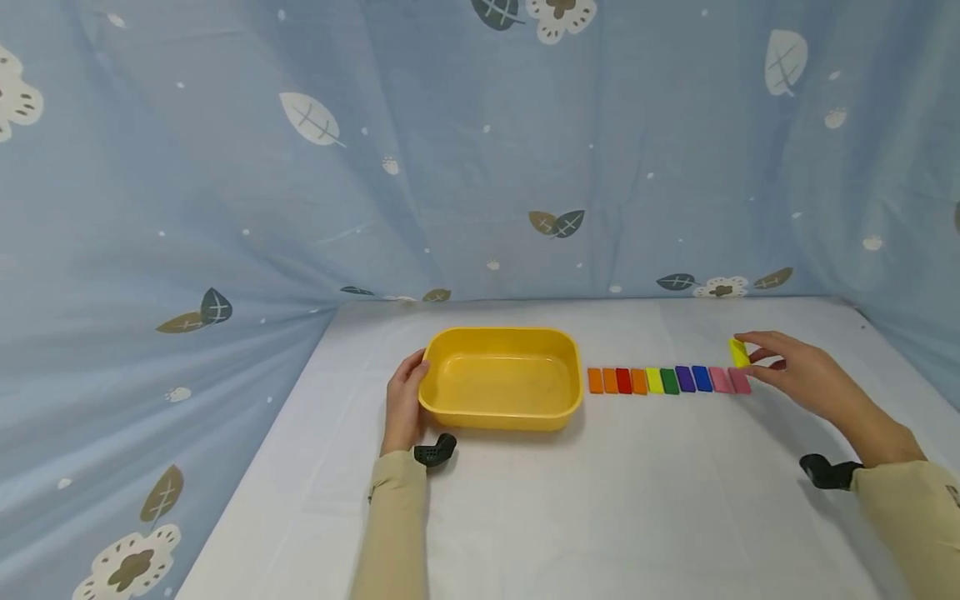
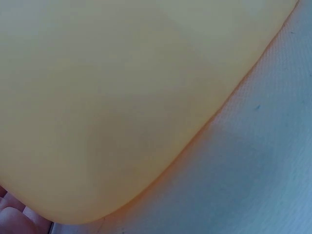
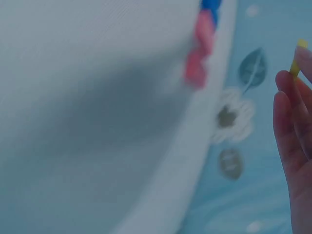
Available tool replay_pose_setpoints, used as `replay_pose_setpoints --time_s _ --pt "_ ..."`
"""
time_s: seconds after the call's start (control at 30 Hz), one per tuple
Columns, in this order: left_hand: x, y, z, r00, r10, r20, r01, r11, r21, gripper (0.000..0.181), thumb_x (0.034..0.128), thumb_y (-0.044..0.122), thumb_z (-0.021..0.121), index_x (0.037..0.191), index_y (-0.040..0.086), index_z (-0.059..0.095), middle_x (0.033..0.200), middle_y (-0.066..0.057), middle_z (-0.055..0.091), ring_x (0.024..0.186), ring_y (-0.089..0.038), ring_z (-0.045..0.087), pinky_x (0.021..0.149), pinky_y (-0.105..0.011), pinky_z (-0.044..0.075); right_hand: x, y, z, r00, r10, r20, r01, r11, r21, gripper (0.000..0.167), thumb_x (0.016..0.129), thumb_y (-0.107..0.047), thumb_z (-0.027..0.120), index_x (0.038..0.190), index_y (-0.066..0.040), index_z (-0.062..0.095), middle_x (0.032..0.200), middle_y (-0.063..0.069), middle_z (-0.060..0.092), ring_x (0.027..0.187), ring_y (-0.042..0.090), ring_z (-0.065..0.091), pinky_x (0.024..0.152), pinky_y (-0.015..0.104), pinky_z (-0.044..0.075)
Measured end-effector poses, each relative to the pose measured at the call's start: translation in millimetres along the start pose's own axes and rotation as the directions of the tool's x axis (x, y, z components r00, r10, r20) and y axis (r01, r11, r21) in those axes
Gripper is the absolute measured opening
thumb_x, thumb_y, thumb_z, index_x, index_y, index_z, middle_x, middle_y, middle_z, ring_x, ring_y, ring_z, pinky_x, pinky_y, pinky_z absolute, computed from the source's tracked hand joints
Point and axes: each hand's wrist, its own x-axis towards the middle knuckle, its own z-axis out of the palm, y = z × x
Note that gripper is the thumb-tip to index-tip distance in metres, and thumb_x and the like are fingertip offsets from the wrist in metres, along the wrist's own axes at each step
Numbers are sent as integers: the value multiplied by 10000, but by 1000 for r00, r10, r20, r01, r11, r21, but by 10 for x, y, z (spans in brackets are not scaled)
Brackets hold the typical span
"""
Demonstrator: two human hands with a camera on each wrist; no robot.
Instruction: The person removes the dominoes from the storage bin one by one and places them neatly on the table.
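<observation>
A yellow plastic basin (image 1: pixel 501 421) stands on the table, its wall filling most of the left wrist view. My left hand (image 1: pixel 405 402) holds its left end, thumb near the rim; curled fingers (image 2: pixel 17 222) show at the lower corner of the left wrist view. To the right of the basin runs a row of small coloured domino blocks, from an orange block (image 1: pixel 596 381) to a pink block (image 1: pixel 739 381). Just above the row's right end, my right hand (image 1: pixel 806 372) pinches a yellow domino block (image 1: pixel 738 352) between thumb and fingers. That yellow block (image 3: pixel 302 43) also shows in the right wrist view.
A white cloth (image 1: pixel 600 517) covers the table. Behind and to both sides hangs a blue curtain (image 1: pixel 450 167) with leaf and flower prints. Dark wrist-worn pieces (image 1: pixel 435 451) sit at both cuffs.
</observation>
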Motion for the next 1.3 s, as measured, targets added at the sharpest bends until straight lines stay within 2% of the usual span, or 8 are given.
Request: replay_pose_setpoints --time_s 0.2,0.43,0.63,0.83,0.93,1.1,1.2,1.3 --pt "66 -120 -79 1000 -4 -13 4 1000 10 368 909 270 501 1257 148 498 1279 -3 468 1139 -204 464 955 -299 389 -62 355 75 991 77 106 -82 996 44 634 838 -202 610 1363 -16 306 1263 273 389 1009 418 470 766 546 446" --pt "96 -164 -127 998 28 -61 -25 999 48 350 883 333 531 1202 192 542 1220 38 508 1093 -160 494 931 -271 408 -5 498 148 969 111 219 -118 993 18 677 802 -283 637 1327 22 337 1178 278 463 973 409 480 727 508 470" --pt "87 -157 -144 998 20 -64 -18 999 35 332 883 313 534 1191 188 551 1209 36 516 1095 -166 495 926 -261 410 31 524 226 960 151 237 -166 985 42 678 794 -247 652 1331 9 327 1160 266 450 933 367 470 711 473 480" --pt "63 -128 -121 999 13 -45 -11 999 46 355 903 327 501 1220 171 531 1242 18 498 1112 -162 481 936 -261 402 -12 544 237 954 175 243 -191 981 43 680 793 -228 652 1340 -2 317 1150 260 440 928 364 463 727 524 454" --pt "32 -36 -107 1000 24 -19 -24 999 45 407 923 356 451 1262 136 496 1286 -10 468 1159 -169 444 968 -276 371 -25 533 243 955 179 238 -195 980 45 692 793 -224 652 1351 -10 303 1141 253 449 926 362 465 723 532 447" --pt "15 41 -106 997 47 53 -44 998 -53 524 928 423 388 1319 75 408 1347 -59 396 1221 -167 387 1002 -281 329 -26 542 224 948 200 248 -216 976 39 837 766 -319 675 1379 9 208 1179 311 335 900 385 467 682 486 486" --pt "7 67 -142 996 39 82 -34 998 -54 554 928 451 359 1349 92 362 1380 -62 353 1245 -175 360 1013 -301 311 -45 493 187 945 211 252 -217 976 -3 857 784 -408 634 1371 35 193 1229 356 218 925 434 459 717 524 476" --pt "-6 127 -193 996 32 84 -34 999 22 541 927 470 331 1360 147 362 1389 -46 348 1247 -192 359 1021 -325 303 -64 360 92 955 191 228 -172 980 -100 796 837 -480 528 1344 60 238 1251 378 184 987 490 421 786 618 393"
